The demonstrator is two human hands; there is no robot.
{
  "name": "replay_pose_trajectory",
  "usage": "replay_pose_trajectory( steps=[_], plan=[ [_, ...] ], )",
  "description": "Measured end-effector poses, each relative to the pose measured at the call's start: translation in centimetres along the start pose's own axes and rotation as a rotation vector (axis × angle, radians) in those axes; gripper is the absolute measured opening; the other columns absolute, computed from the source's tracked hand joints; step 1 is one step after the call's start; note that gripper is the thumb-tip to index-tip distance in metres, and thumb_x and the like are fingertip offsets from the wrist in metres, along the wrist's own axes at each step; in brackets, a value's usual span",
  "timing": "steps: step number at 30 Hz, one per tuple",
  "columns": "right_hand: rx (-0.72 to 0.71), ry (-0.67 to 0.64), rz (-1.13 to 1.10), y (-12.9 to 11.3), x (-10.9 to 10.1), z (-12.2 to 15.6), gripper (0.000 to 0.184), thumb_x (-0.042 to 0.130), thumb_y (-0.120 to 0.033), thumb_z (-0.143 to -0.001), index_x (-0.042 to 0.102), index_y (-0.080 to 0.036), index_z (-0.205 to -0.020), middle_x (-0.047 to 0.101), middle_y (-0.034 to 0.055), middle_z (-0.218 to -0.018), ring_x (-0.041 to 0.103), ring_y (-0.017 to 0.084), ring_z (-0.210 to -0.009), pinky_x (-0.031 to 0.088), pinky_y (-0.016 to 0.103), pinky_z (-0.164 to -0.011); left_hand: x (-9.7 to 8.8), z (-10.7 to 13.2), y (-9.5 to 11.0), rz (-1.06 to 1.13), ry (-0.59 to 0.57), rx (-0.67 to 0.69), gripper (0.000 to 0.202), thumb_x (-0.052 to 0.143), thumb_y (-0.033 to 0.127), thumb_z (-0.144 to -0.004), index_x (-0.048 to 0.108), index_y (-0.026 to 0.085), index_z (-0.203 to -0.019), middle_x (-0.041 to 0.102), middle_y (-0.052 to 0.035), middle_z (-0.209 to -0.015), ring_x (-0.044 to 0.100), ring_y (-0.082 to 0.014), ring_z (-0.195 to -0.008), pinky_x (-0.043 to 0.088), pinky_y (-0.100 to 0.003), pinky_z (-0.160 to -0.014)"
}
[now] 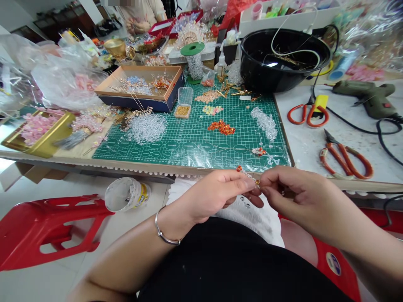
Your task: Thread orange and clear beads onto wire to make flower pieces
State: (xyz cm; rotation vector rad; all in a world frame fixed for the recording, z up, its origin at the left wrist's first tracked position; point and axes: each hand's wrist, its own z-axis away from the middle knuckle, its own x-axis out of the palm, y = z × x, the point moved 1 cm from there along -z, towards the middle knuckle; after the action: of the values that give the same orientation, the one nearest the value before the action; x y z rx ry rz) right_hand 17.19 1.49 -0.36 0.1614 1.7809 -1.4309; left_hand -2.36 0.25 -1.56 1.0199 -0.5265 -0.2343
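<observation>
At the far left I see a red plastic stool (pixel 47 228) lying on its side on the floor, with a small white tub (pixel 126 193) tipped over just beside it, under the table edge. Above them a gold tray (pixel 47 140) holds pink flowers, and next to it a heap of clear beads (pixel 146 128) sits on the left part of the green cutting mat (pixel 195 144). Behind the heap stands a shallow cardboard box (pixel 171 86) with beaded pieces inside. Low in the middle, over my lap and just in front of the table edge, my left hand (pixel 214 195) has thumb and forefinger pressed together, pinching one end of a small beaded wire piece (pixel 248 174) that carries an orange bead at its top. On the mat above it lies a pile of orange beads (pixel 222 127), and farther right a strip of clear beads (pixel 266 121). A black bowl (pixel 252 63) with white wire in it stands behind the mat. My right hand (pixel 296 195) meets the left one fingertip to fingertip and pinches the other end of the same wire piece, the remaining fingers curled in. To the right on the white table top (pixel 302 147) lie orange-handled scissors (pixel 307 114), then orange-handled snips (pixel 344 158) near the edge, and at the far right a green glue gun (pixel 368 97) with its black cord trailing off.
</observation>
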Motion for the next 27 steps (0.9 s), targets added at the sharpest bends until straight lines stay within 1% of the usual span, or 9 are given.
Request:
replay_pose_trajectory(
  steps=[2,4,6,8,11,14,20,23,27],
  plan=[
    [-0.075,0.022,0.060,-0.4,0.2,0.2,0.019,0.053,-0.019,-0.089,0.063,-0.024,-0.074,0.070,-0.0026,-0.069,0.061,0.012,-0.056,0.044,0.022,-0.051,0.0,-0.1,-0.1,-0.021,-0.001,0.022,0.030,0.065,0.044,-0.091,0.068,0.015,-0.083,0.071,-0.0021,-0.083,0.035,-0.0049,-0.053,0.025,-0.024,-0.050],
    [-0.155,0.061,0.138,-0.5,0.3,0.3,0.018,0.052,-0.016,-0.089,0.063,-0.024,-0.077,0.068,-0.0040,-0.065,0.059,0.010,-0.052,0.042,0.023,-0.049,0.0,-0.2,-0.1,-0.026,-0.002,0.047,0.026,0.070,0.040,-0.088,0.068,0.016,-0.080,0.069,-0.0011,-0.081,0.051,-0.0085,-0.068,0.040,-0.023,-0.068],
    [-0.231,0.089,0.202,-0.4,0.4,0.5,0.016,0.053,-0.016,-0.090,0.063,-0.023,-0.080,0.067,-0.0043,-0.064,0.059,0.011,-0.051,0.041,0.024,-0.050,0.0,-0.3,-0.2,-0.030,-0.008,0.063,0.023,0.071,0.037,-0.087,0.068,0.017,-0.079,0.069,-0.0013,-0.081,0.059,-0.0131,-0.086,0.042,-0.027,-0.087],
    [-0.288,0.100,0.237,-0.3,0.4,0.6,0.013,0.054,-0.017,-0.091,0.063,-0.023,-0.084,0.067,-0.0038,-0.065,0.060,0.012,-0.053,0.042,0.025,-0.051,0.1,-0.4,-0.2,-0.037,-0.015,0.076,0.021,0.070,0.035,-0.087,0.068,0.017,-0.077,0.069,-0.0017,-0.081,0.059,-0.0145,-0.091,0.041,-0.028,-0.093],
    [-0.337,0.108,0.291,-0.3,0.4,0.6,0.011,0.053,-0.017,-0.092,0.061,-0.022,-0.087,0.066,-0.0030,-0.065,0.059,0.013,-0.052,0.042,0.026,-0.050,0.2,-0.3,-0.1,-0.071,0.013,0.077,0.017,0.070,0.029,-0.085,0.065,0.017,-0.075,0.066,-0.0009,-0.079,0.059,-0.0139,-0.084,0.043,-0.027,-0.084],
    [-0.344,0.121,0.348,-0.3,0.4,0.6,0.011,0.051,-0.016,-0.090,0.059,-0.021,-0.083,0.062,-0.0025,-0.063,0.055,0.013,-0.049,0.039,0.026,-0.047,0.4,0.0,0.3,-0.222,0.072,0.118,0.011,0.067,0.022,-0.084,0.063,0.017,-0.075,0.062,0.0015,-0.077,0.054,-0.0114,-0.074,0.041,-0.025,-0.071],
    [-0.202,0.064,0.174,-0.2,0.4,0.7,0.014,0.051,-0.017,-0.091,0.055,-0.023,-0.078,0.060,-0.0044,-0.061,0.054,0.011,-0.051,0.042,0.024,-0.048,0.9,0.8,0.9,-0.390,0.168,0.247,0.010,0.063,0.017,-0.085,0.061,0.018,-0.076,0.060,0.0039,-0.076,0.051,-0.0096,-0.071,0.041,-0.023,-0.069],
    [-0.152,0.032,0.109,-0.3,0.3,0.7,0.013,0.052,-0.017,-0.092,0.057,-0.024,-0.083,0.066,-0.0030,-0.069,0.061,0.013,-0.058,0.047,0.024,-0.053,0.8,0.9,0.9,-0.401,0.178,0.228,0.011,0.063,0.021,-0.086,0.063,0.019,-0.076,0.059,0.0036,-0.073,0.049,-0.0098,-0.067,0.040,-0.024,-0.066],
    [-0.254,0.074,0.180,-0.7,0.5,0.9,0.013,0.052,-0.016,-0.092,0.058,-0.025,-0.100,0.075,0.0037,-0.091,0.071,0.021,-0.080,0.053,0.034,-0.069,0.7,0.8,0.8,-0.376,0.178,0.184,0.016,0.066,0.029,-0.087,0.063,0.019,-0.075,0.059,0.0022,-0.073,0.049,-0.0116,-0.067,0.040,-0.025,-0.065]
  ],
)
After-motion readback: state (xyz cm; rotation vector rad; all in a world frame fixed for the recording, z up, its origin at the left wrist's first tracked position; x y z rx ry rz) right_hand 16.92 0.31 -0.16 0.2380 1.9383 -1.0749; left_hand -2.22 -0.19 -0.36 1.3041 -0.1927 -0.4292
